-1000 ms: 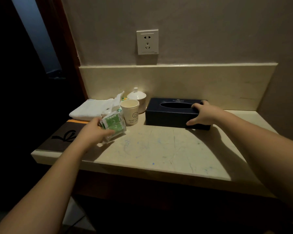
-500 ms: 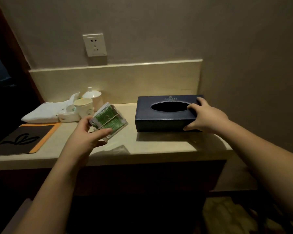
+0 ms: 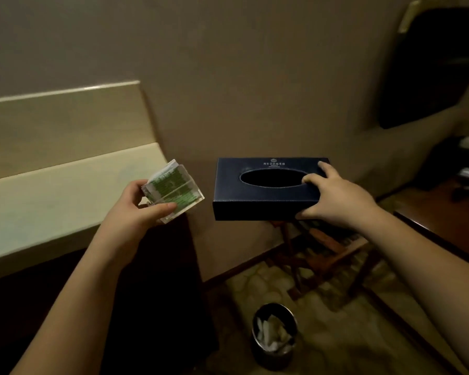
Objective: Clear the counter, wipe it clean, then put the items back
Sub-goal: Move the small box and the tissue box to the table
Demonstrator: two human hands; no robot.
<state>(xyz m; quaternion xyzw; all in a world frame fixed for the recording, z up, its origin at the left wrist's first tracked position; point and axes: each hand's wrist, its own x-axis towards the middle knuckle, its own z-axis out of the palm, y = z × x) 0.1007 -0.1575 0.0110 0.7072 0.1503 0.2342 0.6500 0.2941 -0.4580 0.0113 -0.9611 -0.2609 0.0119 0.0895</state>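
Gripped at its right end, tissue box (image 3: 266, 196) rides off the counter's (image 3: 52, 190) right edge in right hand (image 3: 336, 196); left hand (image 3: 136, 209) pinches green packets (image 3: 173, 192) (keep the box level).

Dim warm light, deep lower-left shadow, soft blur, wide-angle bending at edges.
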